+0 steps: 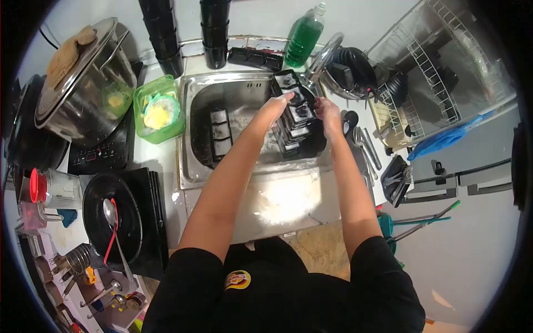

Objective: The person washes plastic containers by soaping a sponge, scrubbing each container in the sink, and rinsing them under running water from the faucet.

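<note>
Both my hands are over the steel sink (186, 127), at its right side. A stack of black compartment trays (300, 114) leans there, its top tray wet and streaked with white foam. My left hand (276, 110) grips the stack's left edge, thumb over the top tray. On the other side, my right hand (328, 114) has curled fingers against the top tray's right edge; its fingertips are partly hidden. A separate black sectioned tray (221, 133) lies in the left of the basin. The faucet (327, 53) rises just behind the stack.
A green soap bottle (304, 38) and stacked black cups (215, 33) stand behind the sink. Left are a green container (159, 108) with a sponge, a large pot (89, 72) and a black pan (111, 216). A wire dish rack (433, 72) and utensils (366, 147) are right.
</note>
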Motion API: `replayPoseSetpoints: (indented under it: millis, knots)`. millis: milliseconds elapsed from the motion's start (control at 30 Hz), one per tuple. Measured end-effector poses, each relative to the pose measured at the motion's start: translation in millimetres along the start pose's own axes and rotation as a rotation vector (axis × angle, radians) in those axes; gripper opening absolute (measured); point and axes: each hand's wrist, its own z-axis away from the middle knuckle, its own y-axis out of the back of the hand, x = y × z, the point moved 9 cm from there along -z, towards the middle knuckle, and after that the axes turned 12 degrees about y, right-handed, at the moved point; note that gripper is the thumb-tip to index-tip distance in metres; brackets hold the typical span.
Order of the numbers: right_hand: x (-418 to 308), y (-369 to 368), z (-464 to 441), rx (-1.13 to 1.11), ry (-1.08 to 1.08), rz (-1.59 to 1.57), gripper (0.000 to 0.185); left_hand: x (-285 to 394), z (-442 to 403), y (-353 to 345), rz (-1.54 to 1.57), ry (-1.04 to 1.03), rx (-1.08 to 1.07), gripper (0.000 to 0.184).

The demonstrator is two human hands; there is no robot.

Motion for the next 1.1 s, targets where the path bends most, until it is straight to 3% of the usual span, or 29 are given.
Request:
replayPoseSetpoints:
  millis: [100,167,200,300,500,567,600,700,767,833,867,933,1033,1100]
  knots:
    - [26,-10,-19,-0.148,-0.179,0.124,0.044,9,-37,0,0.077,-0.064,0.106,0.064]
    - [24,-47,6,-0.232,-0.539,-0.281,0.051,0,-47,-9,0.306,0.067,0.015,0.044]
    - [30,-49,4,-0.263,-0.542,-0.265,0.056,7,-48,-18,0.443,0.002,-0.09,0.032]
    - [45,-60,9,-0.358,-0.709,-0.287,0.059,3,-53,-24,0.449,0.077,-0.086,0.033]
    - [36,-73,12,-0.413,-0.572,-0.389,0.053,-12,-63,-9,0.495,0.042,0.074,0.034]
    - [34,-77,6,-0.421,-0.443,-0.467,0.044,-5,-44,-21,0.615,0.001,0.005,0.03]
    - [71,-78,-11,-0.41,-0.3,-0.493,0.035,-4,-34,-23,0.656,-0.011,-0.004,0.027]
    - [56,-75,-8,-0.405,-0.241,-0.399,0.032,-5,-36,-25,0.693,-0.085,-0.076,0.024]
    - [56,-78,-5,-0.437,-0.237,-0.438,0.033,-8,-28,-26,0.698,-0.077,-0.044,0.023]
    - [38,-74,-5,-0.406,-0.17,-0.334,0.055,-5,-27,-23,0.683,-0.134,-0.04,0.023]
    - [16,-79,0,-0.534,-0.126,-0.38,0.063,4,-26,-23,0.642,-0.313,-0.142,0.025]
    - [15,-81,0,-0.474,-0.095,-0.352,0.065,9,7,-31,0.648,-0.363,-0.085,0.026]
    - [-32,-76,21,-0.334,-0.018,-0.292,0.067,-3,9,-22,0.615,-0.093,-0.023,0.024]
    - [-27,-98,39,-0.47,-0.178,-0.56,0.06,-11,15,-5,0.611,-0.093,0.036,0.023]
